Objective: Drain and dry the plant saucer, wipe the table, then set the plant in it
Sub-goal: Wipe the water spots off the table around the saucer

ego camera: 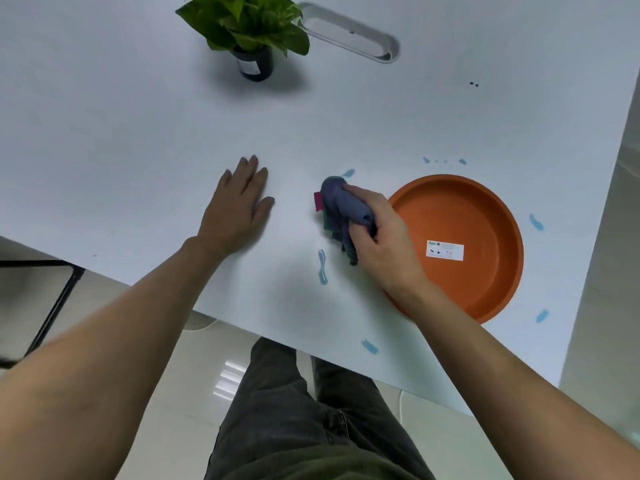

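An orange round saucer (485,216) with a white label inside sits on the white table (138,150) at the right. My right hand (384,244) is just left of it, gripping a bunched grey-purple cloth (341,209) pressed on the tabletop. Blue liquid streaks lie around: one (322,266) just below the cloth, another (348,173) above it, others around the saucer. My left hand (239,206) rests flat on the table, fingers spread, holding nothing. A green leafy plant in a dark pot (254,62) stands at the far middle.
A grey oval cable slot (353,32) lies behind the plant. The table's near edge runs diagonally above my legs; its right edge is beyond the saucer. A black chair frame (52,299) stands at the lower left on the floor.
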